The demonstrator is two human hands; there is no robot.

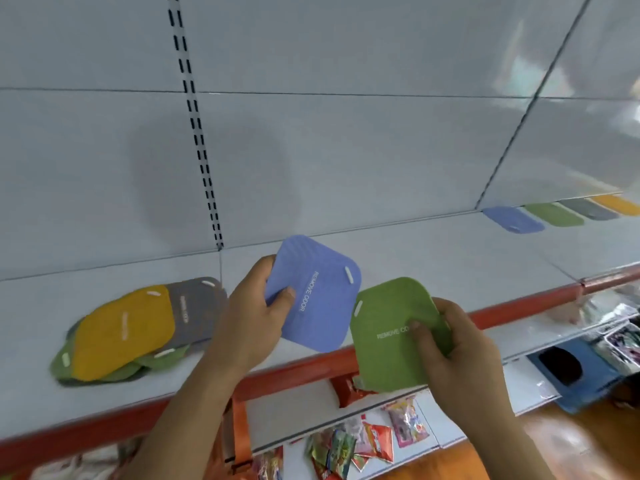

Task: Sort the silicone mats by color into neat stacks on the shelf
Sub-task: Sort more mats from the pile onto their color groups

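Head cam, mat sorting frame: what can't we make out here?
- Mixed pile, head view: mat count unknown; the yellow mat and grey mat cover the ones beneath.
- Sorted row, head view: far, small and blurred; stack heights unreadable.
- Green mat, head view: print partly hidden by the right hand thumb.
- Lower shelf packets, head view: labels blurred, some cut off by the bottom edge.

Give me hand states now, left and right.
Left hand: closed, gripping the blue mat.
Right hand: closed, gripping the green mat.
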